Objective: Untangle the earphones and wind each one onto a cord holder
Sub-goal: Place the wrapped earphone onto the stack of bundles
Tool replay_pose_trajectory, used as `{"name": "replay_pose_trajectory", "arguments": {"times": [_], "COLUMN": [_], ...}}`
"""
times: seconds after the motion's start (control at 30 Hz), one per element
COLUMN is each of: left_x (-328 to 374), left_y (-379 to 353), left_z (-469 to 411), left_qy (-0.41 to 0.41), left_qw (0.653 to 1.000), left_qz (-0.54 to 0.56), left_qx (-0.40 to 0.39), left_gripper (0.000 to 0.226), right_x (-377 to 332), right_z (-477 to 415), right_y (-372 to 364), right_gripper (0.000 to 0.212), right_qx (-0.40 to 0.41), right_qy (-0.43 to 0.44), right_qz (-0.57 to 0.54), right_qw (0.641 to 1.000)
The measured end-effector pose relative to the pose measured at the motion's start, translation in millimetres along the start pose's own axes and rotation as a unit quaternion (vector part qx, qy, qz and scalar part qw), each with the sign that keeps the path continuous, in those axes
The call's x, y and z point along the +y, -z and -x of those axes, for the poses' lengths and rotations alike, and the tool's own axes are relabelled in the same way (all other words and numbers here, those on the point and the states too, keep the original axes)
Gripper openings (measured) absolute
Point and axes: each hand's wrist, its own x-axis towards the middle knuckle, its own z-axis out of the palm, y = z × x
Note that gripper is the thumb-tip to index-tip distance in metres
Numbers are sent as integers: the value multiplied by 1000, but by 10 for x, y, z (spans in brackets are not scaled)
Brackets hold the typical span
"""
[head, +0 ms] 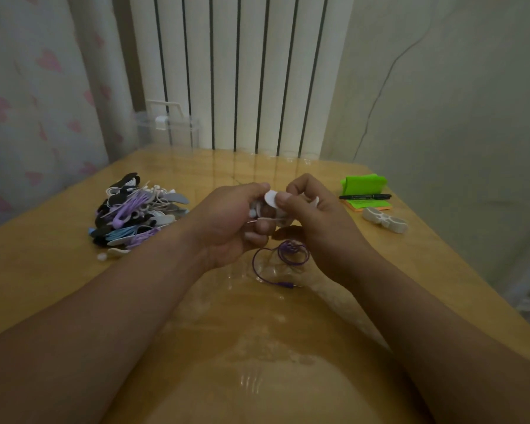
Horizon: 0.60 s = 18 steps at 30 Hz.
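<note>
Both hands meet above the middle of the wooden table (74,286). My left hand (227,221) grips a white cord holder (270,199) wound with a white earphone, whose plug tip sticks out between the hands. My right hand (315,215) pinches the same holder's white flap from the right. Below the hands a purple earphone (288,252) lies loose on the table, its cord looping to a plug near the front. A pile of wound earphones and holders (136,214) in black, purple, blue and white sits to the left.
A white empty cord holder (384,221) lies at the right. Behind it are a black marker (364,196), orange and green sticky notes (368,205) and a green stand (364,182). A clear plastic box (167,130) stands at the back by the radiator.
</note>
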Motion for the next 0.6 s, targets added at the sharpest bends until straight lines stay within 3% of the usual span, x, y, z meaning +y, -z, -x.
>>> {"name": "replay_pose_trajectory", "arguments": {"times": [0.33,0.5,0.6], "left_x": [-117,-137,-139], "left_y": [-88,-93,-113], "left_z": [-3,11,6], "left_qy": [-90,-96,-85], "left_qw": [972,962,972], "left_qz": [-208,-252,-214], "left_qx": [58,44,41], "left_gripper": [24,27,28], "right_x": [46,79,83], "right_z": [-20,-26,-34], "right_y": [-28,-59,-110], "right_gripper": [16,22,20], "right_qx": [59,125,110], "right_qy": [-10,42,65], "right_qz": [24,192,262], "right_qw": [998,972,957]}}
